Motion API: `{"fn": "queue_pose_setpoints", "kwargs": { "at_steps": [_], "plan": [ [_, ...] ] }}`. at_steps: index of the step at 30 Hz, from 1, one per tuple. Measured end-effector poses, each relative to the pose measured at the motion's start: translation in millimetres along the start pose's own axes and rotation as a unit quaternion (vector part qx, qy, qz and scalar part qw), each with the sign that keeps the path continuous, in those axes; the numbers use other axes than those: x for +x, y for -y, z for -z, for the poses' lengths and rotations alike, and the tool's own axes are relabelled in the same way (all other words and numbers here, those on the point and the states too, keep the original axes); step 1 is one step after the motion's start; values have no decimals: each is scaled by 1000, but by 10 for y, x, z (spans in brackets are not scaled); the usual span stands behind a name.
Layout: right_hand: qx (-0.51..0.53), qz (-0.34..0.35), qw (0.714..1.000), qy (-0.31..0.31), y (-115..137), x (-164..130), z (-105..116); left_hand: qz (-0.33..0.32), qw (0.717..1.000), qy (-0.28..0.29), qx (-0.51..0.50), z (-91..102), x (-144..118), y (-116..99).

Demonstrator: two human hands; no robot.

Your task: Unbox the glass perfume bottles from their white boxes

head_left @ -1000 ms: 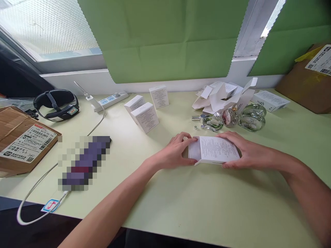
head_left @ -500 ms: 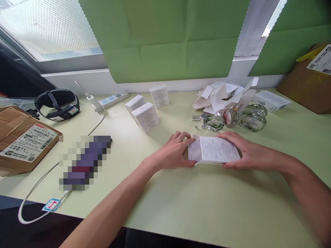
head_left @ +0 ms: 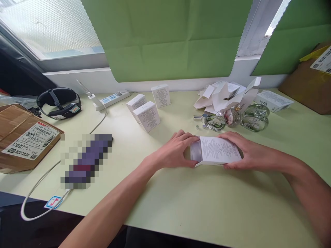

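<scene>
Clasping white box (head_left: 219, 151) with right grip (head_left: 242, 151), left grip (head_left: 176, 151) pinching pale insert (head_left: 196, 151) at open end; uneven squeeze could skew insert, creasing box edge.

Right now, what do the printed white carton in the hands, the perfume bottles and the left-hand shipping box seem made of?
Printed white carton: likely thin paperboard, smooth, judging by its crisp folds.
Perfume bottles: probably glossy glass, see-through with bright highlights, though plastic could look alike.
Left-hand shipping box: apparently matte corrugated cardboard, brown and creased.
</scene>
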State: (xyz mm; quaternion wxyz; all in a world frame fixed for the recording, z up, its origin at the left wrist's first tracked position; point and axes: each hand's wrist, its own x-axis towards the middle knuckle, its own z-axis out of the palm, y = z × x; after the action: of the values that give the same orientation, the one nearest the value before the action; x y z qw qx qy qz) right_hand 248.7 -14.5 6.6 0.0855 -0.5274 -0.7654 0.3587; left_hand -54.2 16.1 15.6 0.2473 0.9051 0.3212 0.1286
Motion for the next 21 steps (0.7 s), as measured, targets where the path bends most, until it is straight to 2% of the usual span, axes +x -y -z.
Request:
{"fn": "queue_pose_setpoints", "kwargs": {
  "at_steps": [7,13,17,21],
  "plan": [
    [-10,-7,1000,-7,-3,-65,40,2,1000,-3,-1,21,2,19],
    [-34,-43,998,15,-94,-175,145,8,1000,10,-6,131,-22,59],
    [-42,-91,995,8,-292,-387,200,17,999,25,-16,187,-43,114],
    [-56,-130,990,-31,-482,-726,231,16,999,41,-23,207,-55,142]
  ]
}}
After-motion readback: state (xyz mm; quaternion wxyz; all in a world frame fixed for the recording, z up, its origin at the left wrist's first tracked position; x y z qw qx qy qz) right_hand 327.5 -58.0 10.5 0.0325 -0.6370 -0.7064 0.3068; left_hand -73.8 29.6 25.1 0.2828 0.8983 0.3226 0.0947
